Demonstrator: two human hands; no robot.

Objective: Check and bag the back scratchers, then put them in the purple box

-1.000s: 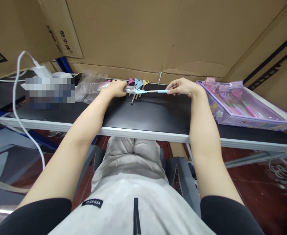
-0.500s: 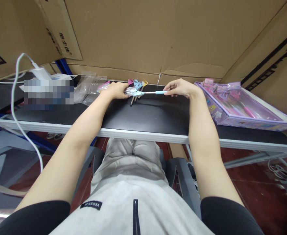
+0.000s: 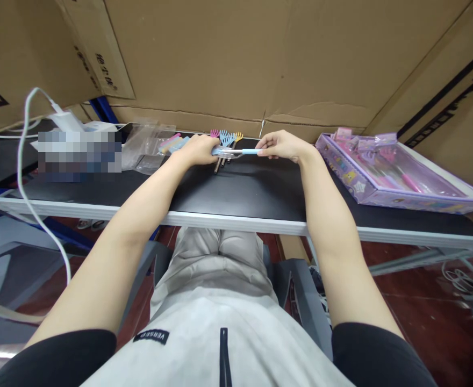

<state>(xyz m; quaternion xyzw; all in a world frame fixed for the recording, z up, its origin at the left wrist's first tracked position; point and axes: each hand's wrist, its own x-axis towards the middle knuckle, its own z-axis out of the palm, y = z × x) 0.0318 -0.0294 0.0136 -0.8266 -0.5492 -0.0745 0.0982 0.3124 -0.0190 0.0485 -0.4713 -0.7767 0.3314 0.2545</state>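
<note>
A back scratcher (image 3: 250,151) with a light blue handle and a metal rod lies level between my hands. My right hand (image 3: 280,145) pinches the end of its handle. Its blue claw head sits in a clear plastic sleeve (image 3: 231,156), by the fingers of my left hand (image 3: 198,150), which is closed on the sleeve. Just behind, several back scratchers with pink, blue and yellow claw heads (image 3: 227,139) lie on the black table (image 3: 244,191). Their coloured handles (image 3: 172,144) stick out left of my left hand.
Clear plastic bags (image 3: 145,148) lie left of my left hand. Further left are a blurred-out item (image 3: 79,156) and a white charger with a cable (image 3: 67,121). On the right stands a purple box (image 3: 401,196) holding packed pink back scratchers. Cardboard (image 3: 236,64) rises behind the table.
My right hand has moved left with the back scratcher, bringing its claw head closer to my left hand. My left hand has shifted slightly to the right.
</note>
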